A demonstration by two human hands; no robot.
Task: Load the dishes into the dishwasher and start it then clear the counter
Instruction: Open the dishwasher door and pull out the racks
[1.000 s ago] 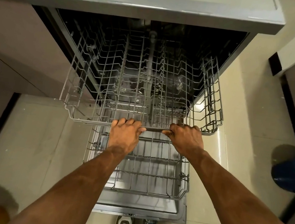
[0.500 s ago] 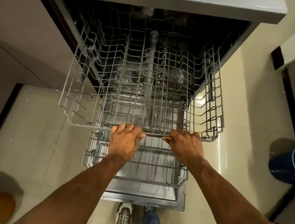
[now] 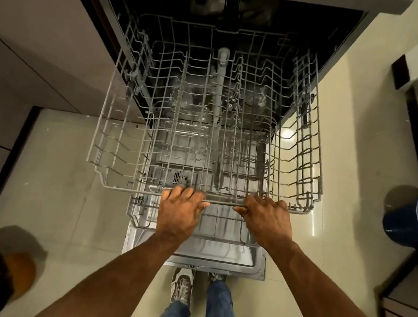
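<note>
Both the left hand (image 3: pixel 180 214) and right hand (image 3: pixel 264 221) curl their fingers around the front rail of the empty upper rack (image 3: pixel 207 121), drawn out over the lower rack (image 3: pixel 142 218), where an uneven tug could jam its runners.

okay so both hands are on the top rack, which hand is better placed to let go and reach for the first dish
Hard to separate: the left hand and right hand grip the upper rack front rail evenly. No dishes are in view, so neither side shows a clear advantage.
</note>
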